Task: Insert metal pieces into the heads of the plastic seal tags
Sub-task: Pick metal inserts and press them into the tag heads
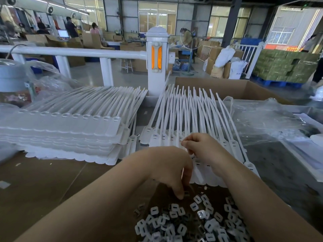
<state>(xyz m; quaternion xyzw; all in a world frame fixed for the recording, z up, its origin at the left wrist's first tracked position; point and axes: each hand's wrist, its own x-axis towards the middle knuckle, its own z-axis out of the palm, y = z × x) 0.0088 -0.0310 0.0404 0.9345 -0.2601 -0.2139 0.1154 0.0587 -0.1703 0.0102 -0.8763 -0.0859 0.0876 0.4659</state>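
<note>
The left hand point(167, 172), fingers curled downward, pinches at the heap of small square slotted metal pieces point(192, 222) at lower centre. The right hand point(201, 147) pinches something small; what it is cannot be told. It works over the heads of the white plastic seal tags point(188, 116), whose long axes fan toward the upper frame. Open brown cardboard lies lower left.

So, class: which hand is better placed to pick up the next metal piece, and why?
Left. The left hand points down with its fingertips at the edge of the metal pieces. The right hand is up over the tags, fingers pinched.
</note>
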